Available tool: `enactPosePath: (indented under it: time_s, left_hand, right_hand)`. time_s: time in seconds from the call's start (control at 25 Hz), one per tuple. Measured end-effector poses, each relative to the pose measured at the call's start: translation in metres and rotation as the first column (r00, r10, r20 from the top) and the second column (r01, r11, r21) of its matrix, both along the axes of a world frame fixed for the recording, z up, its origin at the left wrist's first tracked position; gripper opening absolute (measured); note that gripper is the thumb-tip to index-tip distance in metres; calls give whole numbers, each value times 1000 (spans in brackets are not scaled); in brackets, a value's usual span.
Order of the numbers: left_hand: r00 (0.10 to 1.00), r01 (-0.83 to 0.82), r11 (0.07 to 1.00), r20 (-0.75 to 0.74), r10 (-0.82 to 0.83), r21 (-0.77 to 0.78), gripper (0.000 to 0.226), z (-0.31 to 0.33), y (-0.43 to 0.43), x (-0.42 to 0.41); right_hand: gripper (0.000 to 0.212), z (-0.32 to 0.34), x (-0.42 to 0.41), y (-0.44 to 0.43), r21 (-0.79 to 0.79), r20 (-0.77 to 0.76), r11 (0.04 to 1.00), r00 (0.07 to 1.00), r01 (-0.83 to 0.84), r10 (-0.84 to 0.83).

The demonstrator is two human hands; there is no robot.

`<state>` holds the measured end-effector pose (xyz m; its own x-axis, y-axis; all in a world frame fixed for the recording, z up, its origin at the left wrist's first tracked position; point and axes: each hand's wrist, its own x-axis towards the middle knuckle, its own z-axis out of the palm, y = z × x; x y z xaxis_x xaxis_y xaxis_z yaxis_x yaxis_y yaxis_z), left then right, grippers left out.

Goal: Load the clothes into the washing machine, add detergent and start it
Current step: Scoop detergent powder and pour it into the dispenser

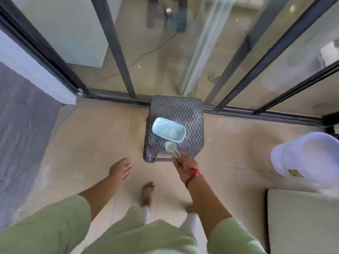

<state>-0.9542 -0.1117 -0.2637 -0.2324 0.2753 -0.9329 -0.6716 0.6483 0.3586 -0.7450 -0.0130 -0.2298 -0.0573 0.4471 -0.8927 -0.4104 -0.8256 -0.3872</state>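
Pale-green scoop (170, 146), seemingly holding powder, hangs at frame centre just below the tub (168, 130) on the woven stool (192, 110). The right hand (185, 165) pinches its handle. The left hand (120, 168), centre-left, is spread and empty. Tilting the scoop while carrying it would likely spill detergent onto the tiles (91, 143).

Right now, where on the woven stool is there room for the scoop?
On the woven stool, the back half, between the detergent tub and the door track, is bare, as is the right strip. The front left is crowded: tub, plus the scoop the right hand holds.
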Motion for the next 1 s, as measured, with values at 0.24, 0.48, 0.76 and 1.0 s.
enactPosePath:
  time_s: [0.24, 0.48, 0.76, 1.0]
  left_hand:
    - [994, -98, 993, -60, 94, -67, 38, -22, -1, -16]
    - [989, -127, 982, -94, 114, -143, 34, -33, -6, -8]
    - [975, -92, 983, -214, 57, -158, 35, -22, 9, 8]
    - [965, 98, 990, -235, -120, -104, 29, 3, 61, 83]
  right_hand:
    - [14, -50, -47, 64, 91, 492, 943, 838, -320, 237]
    - [9, -79, -60, 88, 30, 716, 801, 572, -599, 401]
    - [32, -80, -27, 84, -68, 894, 550, 194, -833, 405]
    - [20, -43, 58, 40, 305, 812, 740, 570, -599, 126]
